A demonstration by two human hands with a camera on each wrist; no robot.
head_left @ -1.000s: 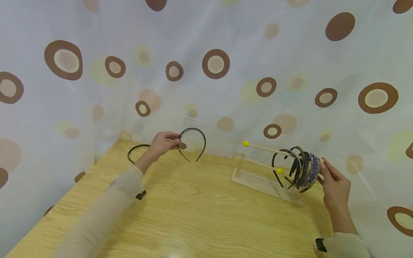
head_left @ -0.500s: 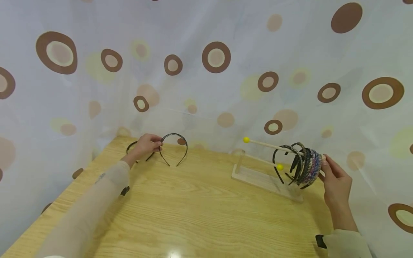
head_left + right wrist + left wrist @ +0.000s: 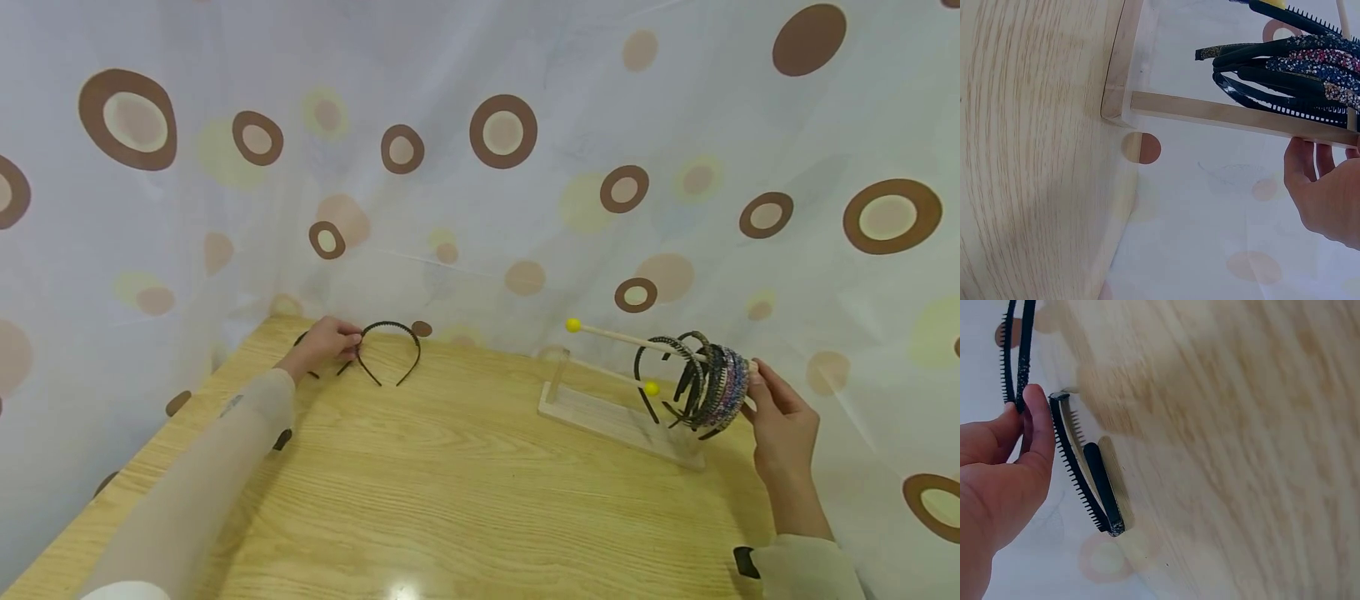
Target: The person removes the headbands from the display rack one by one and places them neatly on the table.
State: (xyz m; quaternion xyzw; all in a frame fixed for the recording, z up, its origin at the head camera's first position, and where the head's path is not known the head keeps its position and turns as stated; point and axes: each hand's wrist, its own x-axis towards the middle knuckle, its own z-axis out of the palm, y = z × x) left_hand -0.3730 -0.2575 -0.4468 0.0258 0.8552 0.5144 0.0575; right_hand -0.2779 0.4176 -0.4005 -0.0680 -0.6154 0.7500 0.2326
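Note:
At the back left of the table my left hand (image 3: pixel 321 343) pinches one side of a thin black toothed headband (image 3: pixel 387 323), whose ends point down close to the tabletop. Beside that hand a second black toothed headband (image 3: pixel 1075 464) rests on the table, partly hidden in the head view. Over on the right, my right hand (image 3: pixel 783 425) grips the upright post (image 3: pixel 1210 115) of a wooden stand (image 3: pixel 615 423). Several headbands (image 3: pixel 726 387), black and glittery, hang bunched on the stand's rod near that hand, and a black one hangs further out.
The stand's rods end in yellow balls (image 3: pixel 573 325), pointing toward the left. A white curtain (image 3: pixel 502 217) with brown and beige circles rises behind the wood-grain table (image 3: pixel 465 492). The table's left edge runs diagonally past my left sleeve (image 3: pixel 195 492).
My left hand has moved left and lower with the headband, bringing it nearer the tabletop beside the other one. My right hand stays on the stand.

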